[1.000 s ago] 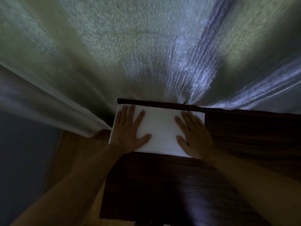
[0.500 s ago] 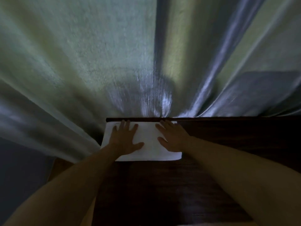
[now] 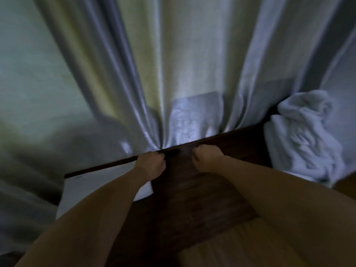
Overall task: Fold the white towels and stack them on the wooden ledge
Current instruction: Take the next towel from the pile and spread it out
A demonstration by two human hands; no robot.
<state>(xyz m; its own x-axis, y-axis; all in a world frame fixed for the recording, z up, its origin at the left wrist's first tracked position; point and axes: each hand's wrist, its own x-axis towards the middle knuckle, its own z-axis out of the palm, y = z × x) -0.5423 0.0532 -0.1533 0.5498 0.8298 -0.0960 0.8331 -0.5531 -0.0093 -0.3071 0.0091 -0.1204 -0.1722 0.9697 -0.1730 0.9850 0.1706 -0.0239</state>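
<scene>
I am looking down at the dark wooden ledge (image 3: 202, 189), and both hands are now off the flat, folded white towel (image 3: 92, 187) that they were pressing a moment ago. That towel is lying at the ledge's left end, against its back edge, partly covered by my left forearm. My left hand (image 3: 151, 164) is hovering just past the towel's right edge and my right hand (image 3: 207, 159) is over bare wood near the ledge's back edge. The fingers of both are curling inward and gripping nothing. I judge that this fold is finished and placed, and that the reach is heading for the next one: a crumpled heap of white towels (image 3: 302, 135) is sitting at the ledge's right end. The picture is dim and smeared by motion. The pale pleated curtain (image 3: 183, 64) behind the ledge is hiding whatever lies beyond, the heap's right side is blurred, and I cannot count its towels.
</scene>
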